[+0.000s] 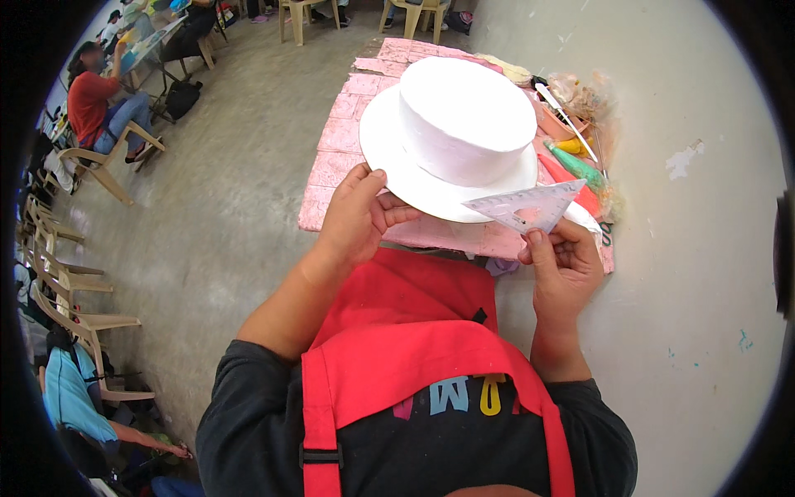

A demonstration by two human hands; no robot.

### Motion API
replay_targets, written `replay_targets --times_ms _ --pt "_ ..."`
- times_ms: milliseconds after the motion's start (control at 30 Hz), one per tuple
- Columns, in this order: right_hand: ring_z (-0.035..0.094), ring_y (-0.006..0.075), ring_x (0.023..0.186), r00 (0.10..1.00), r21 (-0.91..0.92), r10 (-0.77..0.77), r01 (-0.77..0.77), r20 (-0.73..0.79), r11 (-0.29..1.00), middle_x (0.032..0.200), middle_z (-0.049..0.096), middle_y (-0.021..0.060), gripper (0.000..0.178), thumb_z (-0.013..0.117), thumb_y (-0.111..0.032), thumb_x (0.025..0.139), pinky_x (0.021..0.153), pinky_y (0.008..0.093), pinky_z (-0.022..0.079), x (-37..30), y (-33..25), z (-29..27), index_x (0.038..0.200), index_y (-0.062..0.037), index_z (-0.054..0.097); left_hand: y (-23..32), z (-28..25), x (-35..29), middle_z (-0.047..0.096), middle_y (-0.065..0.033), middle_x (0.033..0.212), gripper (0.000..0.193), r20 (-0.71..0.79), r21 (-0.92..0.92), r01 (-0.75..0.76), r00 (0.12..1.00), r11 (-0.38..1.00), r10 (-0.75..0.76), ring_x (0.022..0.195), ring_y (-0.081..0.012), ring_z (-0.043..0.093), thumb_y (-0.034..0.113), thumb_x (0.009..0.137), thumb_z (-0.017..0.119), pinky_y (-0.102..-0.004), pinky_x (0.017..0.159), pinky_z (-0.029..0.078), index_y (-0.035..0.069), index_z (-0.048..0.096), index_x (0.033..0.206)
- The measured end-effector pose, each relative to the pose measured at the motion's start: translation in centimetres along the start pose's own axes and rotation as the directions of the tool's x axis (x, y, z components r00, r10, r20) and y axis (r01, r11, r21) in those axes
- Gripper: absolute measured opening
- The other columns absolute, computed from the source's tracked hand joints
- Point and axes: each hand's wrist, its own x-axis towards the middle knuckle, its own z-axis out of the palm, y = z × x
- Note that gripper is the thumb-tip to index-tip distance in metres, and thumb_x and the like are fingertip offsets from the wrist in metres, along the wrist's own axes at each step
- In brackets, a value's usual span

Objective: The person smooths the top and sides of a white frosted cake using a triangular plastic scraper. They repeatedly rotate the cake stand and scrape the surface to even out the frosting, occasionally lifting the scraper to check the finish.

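A smooth white, cylindrical cake (468, 120) stands on a wide, round white turntable (383, 137). My left hand (364, 211) grips the turntable's near left rim, thumb on top and fingers partly curled beneath. In my right hand (565, 261) a clear triangular set square (530, 205) is pinched between thumb and fingers. Its long edge faces up, and one tip overlaps the turntable's near right rim in view; whether it touches I cannot tell. The turntable's underside is hidden.
Pink-covered table (331, 186) supports it all. Along its right side lie a green piping bag (575, 168), a red piping bag (571, 182), a white-handled tool (565, 120) and crumpled plastic. A wall (687, 240) stands close right. Plastic chairs (103, 170) and seated people are at left.
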Motion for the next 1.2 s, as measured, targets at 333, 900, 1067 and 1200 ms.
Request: replay_targets --times_ms 333,900,1067,1200 --pt "0.056 0.0072 0.062 0.952 -0.266 -0.305 0.298 0.013 0.917 0.072 0.063 0.0066 0.016 0.07 0.004 0.078 0.056 0.0205 0.045 -0.4 1.1 1.2 0.091 0.003 0.062 -2.8 2.4 -2.0 0.057 -0.0182 0.115 0.039 0.15 -0.146 0.161 0.979 0.976 -0.139 0.099 -0.0261 0.063 0.006 0.088 0.054 -0.0339 0.082 0.057 -0.005 0.041 0.123" --pt "0.057 0.0101 0.057 0.901 -0.23 -0.419 0.434 0.112 0.871 0.068 0.062 0.0077 0.034 0.07 0.006 0.076 0.051 0.0216 0.045 1.3 1.7 5.2 0.108 0.0021 0.059 -4.2 4.0 -2.1 0.06 -0.0133 0.112 0.036 0.187 -0.197 0.201 0.968 0.96 -0.165 0.099 -0.0217 0.062 0.005 0.086 0.062 -0.0353 0.087 0.052 -0.001 0.049 0.119" --pt "0.056 0.011 0.05 0.892 -0.282 -0.439 0.45 0.103 0.848 0.063 0.059 0.0078 0.031 0.071 0.001 0.075 0.047 0.0239 0.044 1.9 1.9 6.0 0.104 0.0002 0.062 -4.2 3.9 -1.9 0.057 -0.0116 0.116 0.036 0.203 -0.193 0.241 0.958 0.951 -0.202 0.103 -0.0206 0.06 -0.001 0.086 0.059 -0.0318 0.083 0.054 -0.001 0.046 0.12" --pt "0.051 0.0104 0.045 0.886 -0.292 -0.452 0.461 0.102 0.838 0.063 0.059 0.0072 0.03 0.071 0.001 0.075 0.043 0.0243 0.04 2.1 2.2 6.3 0.103 -0.001 0.062 -4.6 3.7 -1.9 0.057 -0.0111 0.116 0.037 0.19 -0.195 0.236 0.961 0.952 -0.2 0.102 -0.0194 0.06 -0.001 0.086 0.059 -0.0312 0.082 0.054 0.0 0.045 0.121"
